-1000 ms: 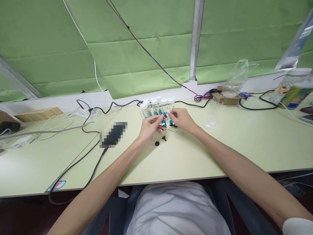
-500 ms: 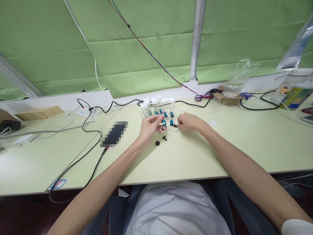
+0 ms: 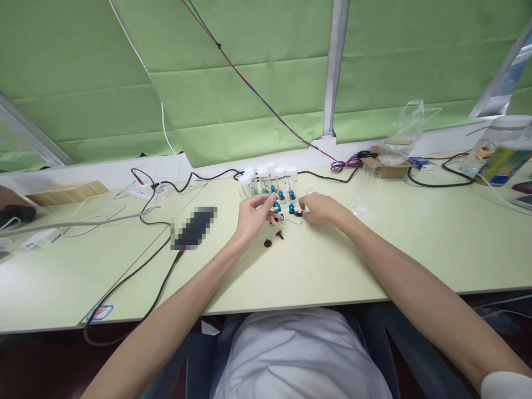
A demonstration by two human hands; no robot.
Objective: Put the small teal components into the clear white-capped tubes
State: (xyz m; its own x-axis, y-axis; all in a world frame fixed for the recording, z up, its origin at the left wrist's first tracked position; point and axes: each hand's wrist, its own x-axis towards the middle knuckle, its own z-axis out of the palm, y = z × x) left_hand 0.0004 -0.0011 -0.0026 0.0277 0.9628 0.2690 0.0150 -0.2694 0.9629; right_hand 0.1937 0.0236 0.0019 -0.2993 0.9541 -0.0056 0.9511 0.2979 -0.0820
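My left hand [image 3: 254, 215] is closed, thumb against fingers, on a small teal metal part [image 3: 277, 207] with a black piece at its lower end. Across from it, my right hand [image 3: 316, 207] rests low over the table, its fingers curled beside small black pieces [image 3: 298, 213]. What its fingertips pinch, if anything, is too small to make out. Another teal part [image 3: 291, 208] stands between the hands. Thin metal pins [image 3: 294, 222] lie just below. Nearer to me are a round black knob [image 3: 267, 243] and a black T-shaped piece [image 3: 280, 235].
Several clear tubes with white caps [image 3: 291, 171], teal parts inside, stand behind my hands. A loose white cap [image 3: 311, 189] lies behind my right hand. An uncapped clear tube [image 3: 367, 185] stands at right, before a cardboard box [image 3: 388, 169]. Black cables [image 3: 160, 293] cross the left side.
My right hand has shifted slightly left and its fingers have loosened a little by the black pieces. The teal part in my left hand has tilted slightly.
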